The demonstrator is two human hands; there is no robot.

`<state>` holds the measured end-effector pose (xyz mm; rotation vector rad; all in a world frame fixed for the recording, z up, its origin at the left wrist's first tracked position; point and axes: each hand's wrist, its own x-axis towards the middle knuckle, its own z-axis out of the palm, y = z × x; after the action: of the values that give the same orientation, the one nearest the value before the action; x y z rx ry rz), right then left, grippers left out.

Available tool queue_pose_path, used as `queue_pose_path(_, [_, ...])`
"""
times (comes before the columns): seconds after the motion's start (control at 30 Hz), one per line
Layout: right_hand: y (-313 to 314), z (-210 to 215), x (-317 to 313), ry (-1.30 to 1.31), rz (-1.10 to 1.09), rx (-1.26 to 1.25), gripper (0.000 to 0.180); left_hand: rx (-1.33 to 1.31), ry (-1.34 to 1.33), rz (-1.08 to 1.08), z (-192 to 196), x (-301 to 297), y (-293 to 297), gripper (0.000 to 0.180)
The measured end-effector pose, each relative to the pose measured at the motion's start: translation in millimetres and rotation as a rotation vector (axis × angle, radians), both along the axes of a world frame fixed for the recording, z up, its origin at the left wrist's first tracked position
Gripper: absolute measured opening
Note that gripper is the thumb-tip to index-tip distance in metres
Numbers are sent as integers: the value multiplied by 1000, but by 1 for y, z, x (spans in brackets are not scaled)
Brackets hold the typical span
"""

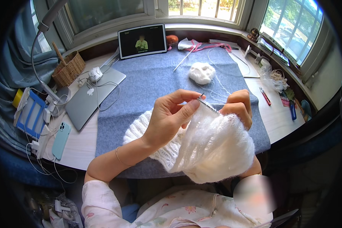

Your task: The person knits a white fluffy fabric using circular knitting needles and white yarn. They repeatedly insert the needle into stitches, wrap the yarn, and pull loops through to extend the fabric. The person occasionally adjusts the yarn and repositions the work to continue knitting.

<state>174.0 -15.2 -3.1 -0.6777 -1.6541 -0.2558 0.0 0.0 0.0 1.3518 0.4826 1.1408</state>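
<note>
A fluffy white piece of knitting (212, 148) hangs between my hands over the near edge of the table. Its ribbed part spreads out to the left, behind my left forearm. My left hand (174, 112) pinches a thin metal knitting needle (208, 105) near its tip, thumb and forefinger closed. On the other side, my right hand (238, 107) is curled round the needle end and the top of the knitting; its fingertips are partly hidden. Beyond them lies a ball of white yarn (201, 73), with loose strands trailing toward my right hand.
A blue-grey felt mat (140, 81) covers the table's middle. At the back stands a tablet (142, 41). To the left are a laptop (83, 98), a phone (61, 140), a wicker basket (68, 68) and cables. A red pen-like tool (265, 96) lies at right.
</note>
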Motion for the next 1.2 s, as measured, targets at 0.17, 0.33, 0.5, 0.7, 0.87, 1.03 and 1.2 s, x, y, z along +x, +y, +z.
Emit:
queue_pose_path(0.17, [-3,3,1,1,-28,-7,19,21,-68,66,1,6,-2,16])
queue_pose_path(0.33, [0,1,0,-4,-46,3,22,34,-54,69,-1,6,-2,13])
queue_pose_path(0.5, [16,0,5,-84,182,-273,39,-12,17,-26,-2,11,-9,13])
queue_pose_path(0.7, [0,8,1,-41,-25,-136,46,-24,51,-16,-3,9,-10,15])
queue_pose_path(0.87, [-1,4,7,-117,-94,-29,37,3,-67,49,1,9,-9,22])
queue_pose_path(1.03, [-2,5,1,-54,4,-37,31,103,-121,12,-7,6,1,16])
queue_pose_path(1.2, [8,-4,-6,-24,155,38,22,45,39,-158,-5,7,-3,14])
